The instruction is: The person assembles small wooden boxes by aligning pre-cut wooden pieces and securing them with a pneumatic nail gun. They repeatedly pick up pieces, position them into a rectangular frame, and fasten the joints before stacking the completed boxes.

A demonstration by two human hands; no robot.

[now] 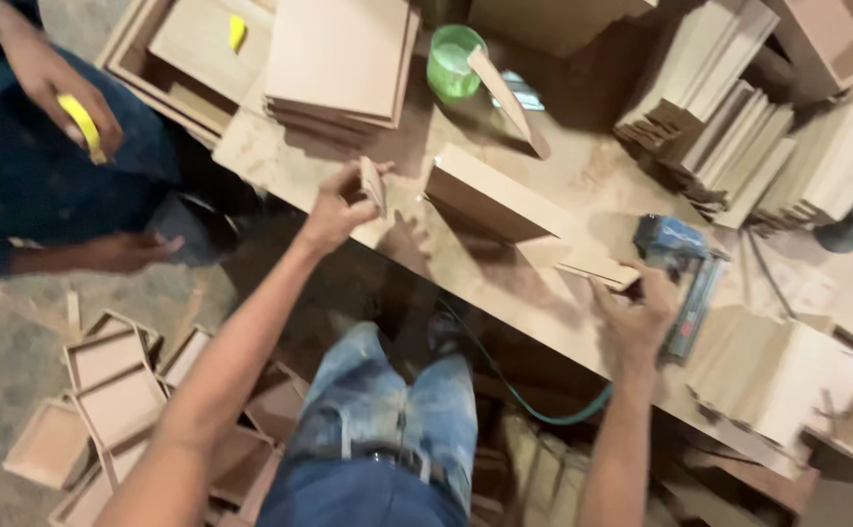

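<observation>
Right now the person's left hand (334,210) is pinching a small flat wooden piece (374,183) between thumb and fingers, its grip clenched on it, holding it upright just off the near edge of the table (544,283). The right hand (636,312) is closing its grip on a thin wooden strip (597,268) that is lying flat on the table, just beside the blue nail gun (685,268). A larger wooden box panel (490,200) is standing on the table between the two hands. Beyond the panel, a green plastic cup (454,60) is sitting with a wooden stick (509,102) leaning out of it. Off the table's left end, another person's hand (60,93) is holding something yellow (85,127).
</observation>
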